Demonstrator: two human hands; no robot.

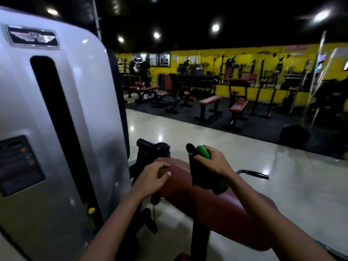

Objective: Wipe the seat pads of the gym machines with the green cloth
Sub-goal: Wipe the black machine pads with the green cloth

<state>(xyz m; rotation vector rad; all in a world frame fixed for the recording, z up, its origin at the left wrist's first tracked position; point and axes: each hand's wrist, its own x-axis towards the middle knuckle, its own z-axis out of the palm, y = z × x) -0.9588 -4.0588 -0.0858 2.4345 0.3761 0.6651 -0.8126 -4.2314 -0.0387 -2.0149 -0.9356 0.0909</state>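
A long red seat pad (pixel 203 200) of a gym machine runs from the lower right toward the centre. My right hand (pixel 212 162) grips a bunched green cloth (pixel 204 166) just above the pad's far half, with the cloth hanging down onto the pad. My left hand (pixel 152 176) rests on the pad's far left end, its fingers curled over the edge. A black frame (pixel 150 151) with a knob stands just beyond that end.
A tall grey weight-stack housing (pixel 62 129) fills the left side, close to my left arm. A black handle (pixel 254 174) sticks out right of the pad. Shiny pale floor (pixel 244 147) lies beyond, then several red benches (pixel 211 102) on black matting before a yellow wall.
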